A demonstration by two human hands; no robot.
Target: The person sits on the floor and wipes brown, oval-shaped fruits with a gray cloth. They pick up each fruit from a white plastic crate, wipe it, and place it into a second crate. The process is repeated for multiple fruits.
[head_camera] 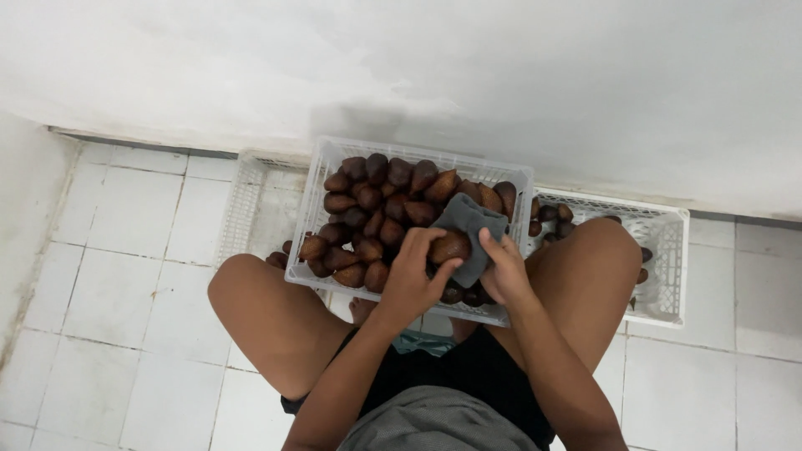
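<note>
A white plastic crate [322, 171] rests between my knees, piled with several brown, scaly fruits [384, 200]. My left hand [413, 271] grips one brown fruit [451, 246] over the crate's near right part. My right hand [504, 271] holds a grey cloth [468, 225] against that fruit's right side. Part of the fruit is hidden under my fingers and the cloth.
A second white crate [664, 250] at the right holds a few brown fruits, partly hidden by my right knee. Another white crate [251, 200] lies at the left, behind the middle one. White floor tiles surround me; a white wall runs along the back.
</note>
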